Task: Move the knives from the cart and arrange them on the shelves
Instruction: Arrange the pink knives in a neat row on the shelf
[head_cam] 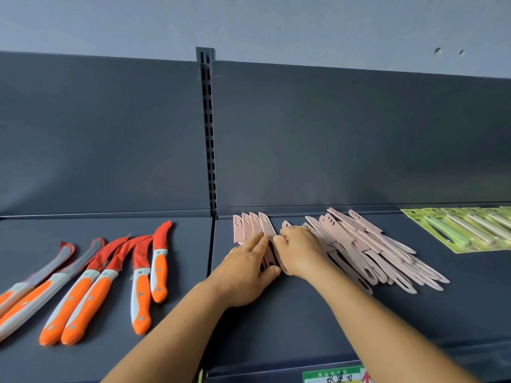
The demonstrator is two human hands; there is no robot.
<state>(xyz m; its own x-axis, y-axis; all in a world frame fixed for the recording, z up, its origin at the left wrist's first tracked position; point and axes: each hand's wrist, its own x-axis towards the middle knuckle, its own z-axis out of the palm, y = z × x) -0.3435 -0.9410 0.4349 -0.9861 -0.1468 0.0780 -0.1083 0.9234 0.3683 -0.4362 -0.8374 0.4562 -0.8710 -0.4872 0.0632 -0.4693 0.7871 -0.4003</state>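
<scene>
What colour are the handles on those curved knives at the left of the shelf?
Orange with white-grey trim: the curved knives show clearly in the head view.

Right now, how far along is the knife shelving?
Done: orange-handled knives lie on the shelf, green carded knives far right. In hand: left hand and right hand are lining up the pink sheathed knives. Left: the loose pink pile. Cart not in view.
</scene>
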